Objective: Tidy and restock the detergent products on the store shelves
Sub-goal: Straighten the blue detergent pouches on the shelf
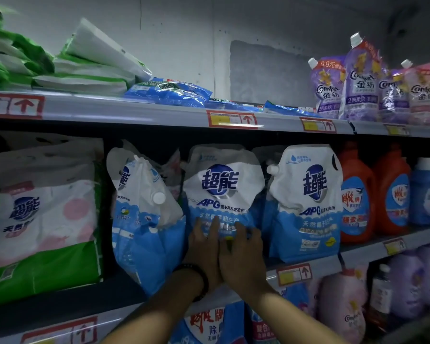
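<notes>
The left hand (204,247) lies flat against the lower front of the middle detergent pouch (224,189), fingers straight and spread, gripping nothing; a dark bracelet (201,276) circles its wrist. The right hand (241,254) touches it side by side, its fingers laid loosely on the same pouch without curling round it. That blue-and-white pouch stands upright on the middle shelf (363,248), between a leaning pouch (144,219) of the same kind on its left, spout cap forward, and an upright pouch (305,202) on its right. Further right stand orange bottles (358,194) and a blue bottle (425,192); far left are green-and-white bags (42,207). On the top shelf (134,110) lie stacked green bags (85,68), flat blue packs (169,91) and upright purple pouches (358,83).
</notes>
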